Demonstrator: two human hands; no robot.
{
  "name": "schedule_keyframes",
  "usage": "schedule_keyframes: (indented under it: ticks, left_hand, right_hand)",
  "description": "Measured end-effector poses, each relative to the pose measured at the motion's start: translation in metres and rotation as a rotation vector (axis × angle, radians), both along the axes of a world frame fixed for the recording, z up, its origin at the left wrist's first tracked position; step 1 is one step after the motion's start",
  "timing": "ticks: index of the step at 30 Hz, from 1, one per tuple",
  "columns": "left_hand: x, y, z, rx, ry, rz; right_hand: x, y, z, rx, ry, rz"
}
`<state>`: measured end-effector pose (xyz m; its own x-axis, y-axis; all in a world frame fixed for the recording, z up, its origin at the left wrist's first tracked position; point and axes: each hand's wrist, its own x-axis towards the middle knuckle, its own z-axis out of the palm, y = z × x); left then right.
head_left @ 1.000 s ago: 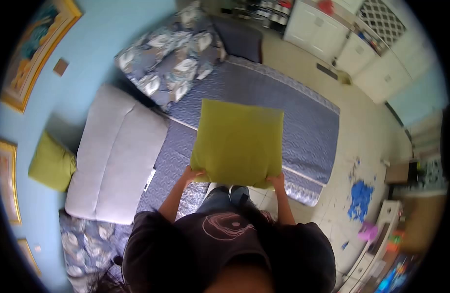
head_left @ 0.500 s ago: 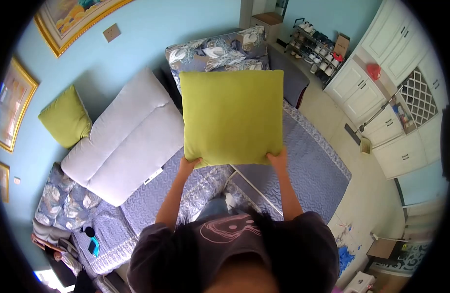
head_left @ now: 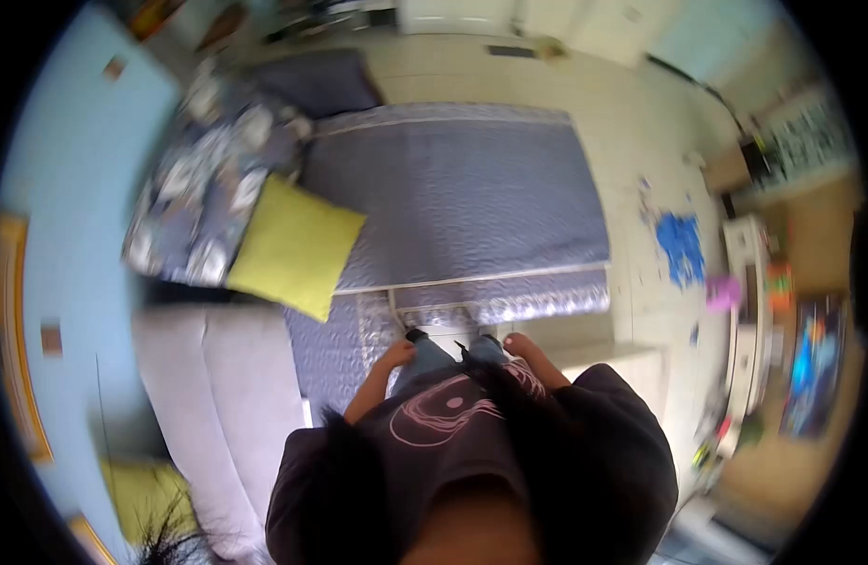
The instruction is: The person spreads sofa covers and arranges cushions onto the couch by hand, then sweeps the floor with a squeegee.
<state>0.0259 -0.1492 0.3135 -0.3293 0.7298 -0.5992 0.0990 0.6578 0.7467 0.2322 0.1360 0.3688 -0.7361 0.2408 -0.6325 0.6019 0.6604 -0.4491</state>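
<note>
My left hand (head_left: 396, 355) hangs low in front of my body, loosely open, with nothing visible in it. On the other side of my legs, my right hand (head_left: 517, 346) is also loosely open and holds nothing I can see; motion blurs both. A green cushion (head_left: 297, 247) lies tilted beyond my left hand, partly over a leaf-patterned cushion (head_left: 208, 179) and partly on the quilted sofa cover (head_left: 453, 193). Neither hand touches it.
A long grey cushion (head_left: 217, 395) lies at the left, beside a second green cushion (head_left: 151, 494). Blue material (head_left: 680, 247) and small scraps lie on the tiled floor (head_left: 632, 207) at the right. Beyond them stands a white cabinet (head_left: 743, 301).
Both hands have let go of the green cushion and come back toward my body. That cushion now rests at the left on the sofa. The view has turned and tilted.
</note>
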Motion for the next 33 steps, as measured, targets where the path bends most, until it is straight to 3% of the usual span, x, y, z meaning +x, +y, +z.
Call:
schedule_keyframes:
  ticks: [1,2,4,6,7,8,12,14,17,18,20,22,23,28,30,32,33]
  left_hand:
    - [0.008,0.024,0.008,-0.023,0.108,-0.252]
    - [0.014,0.046,0.019,-0.018,0.104,-0.352]
    - [0.027,0.093,0.05,-0.035,0.082,-0.28]
    - [0.037,0.146,0.072,-0.099,0.079,-0.421]
    - [0.041,0.169,0.076,-0.175,0.07,-0.472]
    - [0.041,0.187,0.04,-0.016,0.114,-0.562]
    - [0.079,0.297,0.019,0.162,0.389,-0.792]
    - [0.109,0.36,0.017,-0.001,0.062,-0.645]
    - [0.166,0.434,0.046,0.185,0.119,-0.813]
    - [0.186,0.456,0.066,0.177,0.123,-0.86]
    - [0.211,0.493,0.06,0.128,0.09,-0.879]
    - [0.225,0.52,0.031,0.056,-0.003,-0.889]
    - [0.227,0.531,0.024,0.111,0.135,-0.982]
    - [0.237,0.589,0.011,-0.166,0.255,-1.148]
    - [0.238,0.624,-0.017,-0.196,0.284,-1.257]
    - [0.246,0.656,-0.072,-0.28,0.501,-1.44]
    - [0.249,0.681,-0.088,-0.392,0.427,-1.503]
  right_hand:
    - [0.055,0.008,-0.039,0.063,-0.05,-0.209]
    - [0.091,0.012,-0.035,0.098,-0.152,-0.227]
    - [0.16,0.011,-0.031,0.115,-0.261,-0.329]
    - [0.223,0.003,-0.04,-0.094,0.081,-0.554]
    - [0.241,-0.013,-0.035,-0.496,0.315,-1.298]
    - [0.26,-0.022,-0.03,-0.504,0.306,-1.514]
    - [0.325,-0.033,-0.024,-0.339,-0.049,-1.489]
    - [0.351,-0.03,-0.021,-0.342,-0.048,-1.581]
    - [0.382,-0.019,-0.016,-0.349,0.02,-1.758]
    - [0.391,-0.014,-0.015,-0.349,0.046,-1.811]
    - [0.403,-0.003,-0.012,-0.352,0.09,-1.902]
    - [0.413,0.004,-0.012,-0.362,0.117,-1.97]
    - [0.417,0.007,-0.01,-0.369,0.124,-1.992]
    - [0.427,0.026,-0.018,-0.437,0.122,-2.036]
    - [0.434,0.048,-0.025,-0.456,0.116,-2.013]
    - [0.449,0.084,-0.034,-0.461,0.112,-1.99]
    - [0.459,0.107,-0.038,-0.452,0.107,-1.985]
